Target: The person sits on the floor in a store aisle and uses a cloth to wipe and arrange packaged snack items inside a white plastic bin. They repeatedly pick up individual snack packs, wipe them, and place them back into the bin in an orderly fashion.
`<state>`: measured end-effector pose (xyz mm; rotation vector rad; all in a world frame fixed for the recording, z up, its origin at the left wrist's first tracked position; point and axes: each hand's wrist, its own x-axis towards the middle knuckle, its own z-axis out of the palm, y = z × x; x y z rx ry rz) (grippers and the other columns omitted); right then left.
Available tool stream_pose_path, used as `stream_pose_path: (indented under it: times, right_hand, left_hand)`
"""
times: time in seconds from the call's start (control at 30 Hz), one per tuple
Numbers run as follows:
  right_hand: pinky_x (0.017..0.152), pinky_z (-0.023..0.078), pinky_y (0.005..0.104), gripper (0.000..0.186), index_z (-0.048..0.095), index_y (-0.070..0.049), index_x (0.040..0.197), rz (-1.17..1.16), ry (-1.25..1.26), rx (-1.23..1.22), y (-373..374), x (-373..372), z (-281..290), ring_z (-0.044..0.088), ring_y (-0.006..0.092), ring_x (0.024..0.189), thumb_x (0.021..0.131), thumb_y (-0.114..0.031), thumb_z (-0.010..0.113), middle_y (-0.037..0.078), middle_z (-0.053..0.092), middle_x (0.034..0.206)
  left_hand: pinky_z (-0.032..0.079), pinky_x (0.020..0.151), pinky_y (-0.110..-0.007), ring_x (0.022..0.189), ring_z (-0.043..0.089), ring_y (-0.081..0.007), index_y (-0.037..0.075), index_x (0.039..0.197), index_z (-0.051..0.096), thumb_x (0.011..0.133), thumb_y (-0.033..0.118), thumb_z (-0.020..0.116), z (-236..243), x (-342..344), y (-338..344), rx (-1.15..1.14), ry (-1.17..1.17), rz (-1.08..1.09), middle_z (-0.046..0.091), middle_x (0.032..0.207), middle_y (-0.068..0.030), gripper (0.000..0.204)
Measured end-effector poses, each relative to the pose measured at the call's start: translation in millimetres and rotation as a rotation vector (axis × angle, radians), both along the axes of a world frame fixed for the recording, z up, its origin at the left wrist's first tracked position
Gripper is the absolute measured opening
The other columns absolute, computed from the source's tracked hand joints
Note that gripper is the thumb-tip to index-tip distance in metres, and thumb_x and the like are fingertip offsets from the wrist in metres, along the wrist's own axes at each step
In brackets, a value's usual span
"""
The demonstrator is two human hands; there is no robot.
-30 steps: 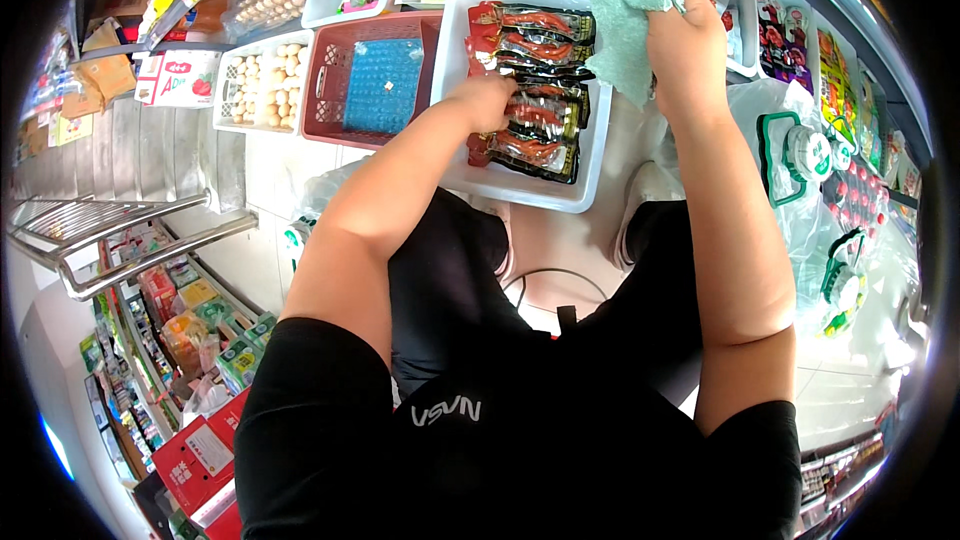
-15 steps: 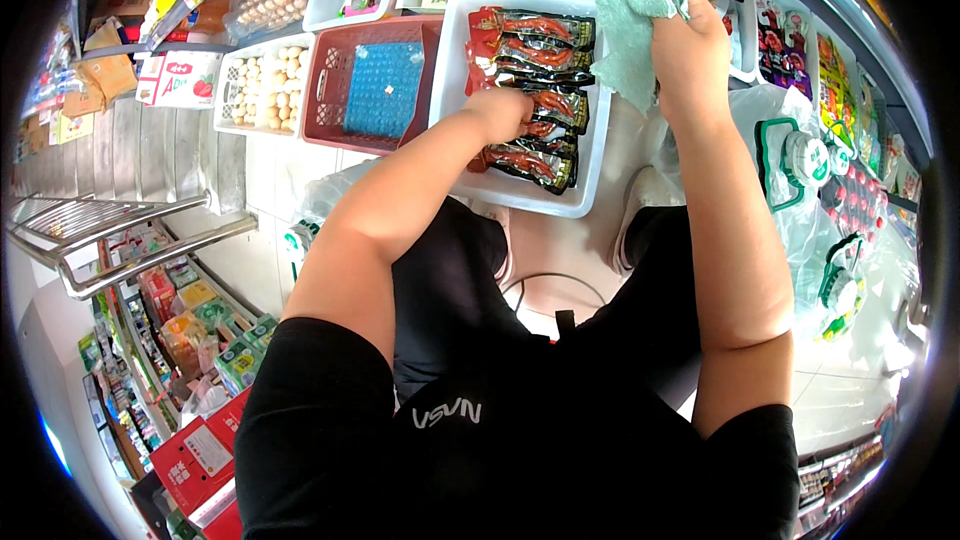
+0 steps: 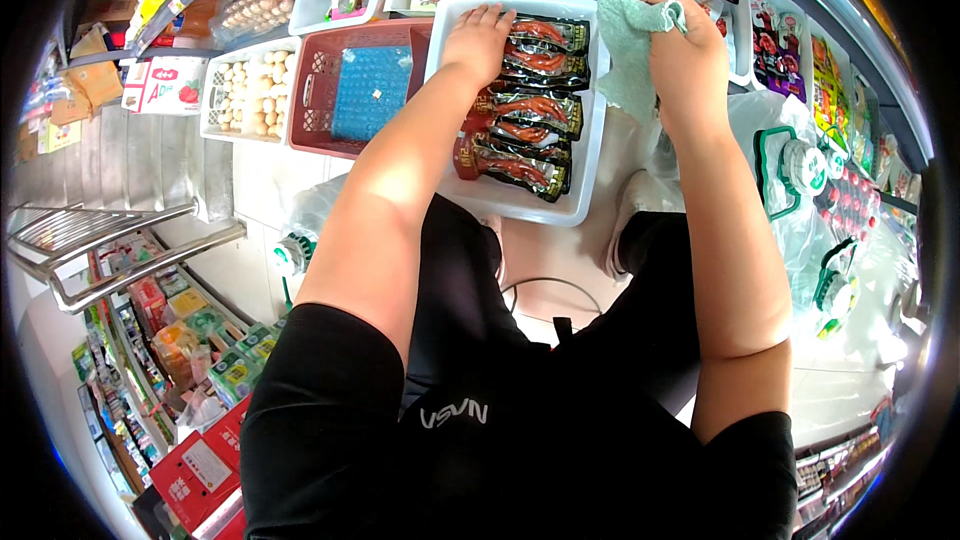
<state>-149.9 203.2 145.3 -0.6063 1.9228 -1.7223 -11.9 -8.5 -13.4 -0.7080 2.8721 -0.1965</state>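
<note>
A white plastic bin [image 3: 592, 145] stands in front of me, with several dark vacuum packs of reddish meat [image 3: 545, 110] lying crosswise in a column. My left hand [image 3: 476, 48] lies over the left ends of the far packs, its fingers stretched out and hiding those ends. To the right of the bin, my right hand [image 3: 692, 45] is closed around a pale green cloth [image 3: 625, 48]. The cloth hangs down from its fingers beside the bin's right rim.
Left of the bin sits a dark red crate [image 3: 308, 90] with a blue sheet inside, then a white tray of eggs [image 3: 255, 95]. Large plastic-wrapped bottles [image 3: 803, 168] stand to the right. A metal railing [image 3: 150, 260] is at the left. Shelf bins of snack packs [image 3: 778, 40] line the far side.
My left hand has moved from the middle packs to the far left of the bin, and its fingers have straightened. The right hand still holds the cloth in nearly the same place.
</note>
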Motion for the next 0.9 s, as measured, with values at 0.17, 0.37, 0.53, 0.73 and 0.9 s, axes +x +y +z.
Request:
stream_pose_path:
  times: [0.17, 0.37, 0.53, 0.73, 0.9]
  right_hand:
    - [0.078, 0.049, 0.0244, 0.029, 0.071, -0.005, 0.108, -0.004, 0.006, 0.002, -2.1, 0.3, -0.2, 0.062, 0.0101, 0.087, 0.094, -0.002, 0.046, 0.004, 0.068, 0.1]
    - [0.079, 0.049, 0.0241, 0.028, 0.072, -0.006, 0.107, -0.013, 0.036, 0.007, -0.7, 4.0, 1.5, 0.061, 0.0098, 0.087, 0.093, -0.004, 0.047, 0.002, 0.068, 0.099]
    - [0.076, 0.053, 0.0303, 0.031, 0.074, -0.009, 0.104, -0.026, 0.013, -0.035, -0.3, 0.6, -4.0, 0.063, 0.0145, 0.084, 0.09, -0.002, 0.048, 0.007, 0.069, 0.093]
    - [0.074, 0.053, 0.0301, 0.028, 0.074, -0.009, 0.105, -0.019, -0.008, -0.066, 0.7, 3.9, -1.2, 0.063, 0.0143, 0.082, 0.09, -0.004, 0.05, 0.007, 0.07, 0.092]
    - [0.072, 0.053, 0.0299, 0.028, 0.074, -0.009, 0.105, -0.02, 0.003, -0.07, 2.4, 7.7, 1.4, 0.064, 0.0141, 0.081, 0.09, -0.003, 0.051, 0.007, 0.07, 0.091]
  left_hand:
    - [0.033, 0.114, -0.04, 0.137, 0.044, -0.0262, 0.015, 0.146, 0.043, 0.092, 0.007, 0.051, 3.4, -12.4, -1.4, 0.085, -0.075, 0.059, 0.047, 0.147, -0.011, 0.055]
    - [0.048, 0.099, -0.042, 0.12, 0.056, -0.0346, 0.009, 0.131, 0.052, 0.091, 0.001, 0.044, 10.4, -2.7, -5.1, 0.224, 0.088, 0.134, 0.056, 0.132, -0.0148, 0.042]
    - [0.051, 0.093, -0.043, 0.112, 0.06, -0.0358, 0.003, 0.123, 0.053, 0.09, 0.003, 0.045, 37.8, 24.4, 8.5, 0.267, 0.148, 0.061, 0.059, 0.122, -0.0198, 0.034]
    - [0.052, 0.089, -0.044, 0.101, 0.064, -0.0369, 0.0, 0.116, 0.053, 0.089, 0.004, 0.045, 50.8, 68.9, 53.7, 0.392, -0.034, -0.094, 0.061, 0.112, -0.023, 0.028]
    - [0.052, 0.085, -0.045, 0.095, 0.065, -0.0392, -0.002, 0.114, 0.052, 0.087, 0.004, 0.047, 33.6, 79.0, 73.8, 0.408, -0.202, -0.042, 0.061, 0.11, -0.0232, 0.028]
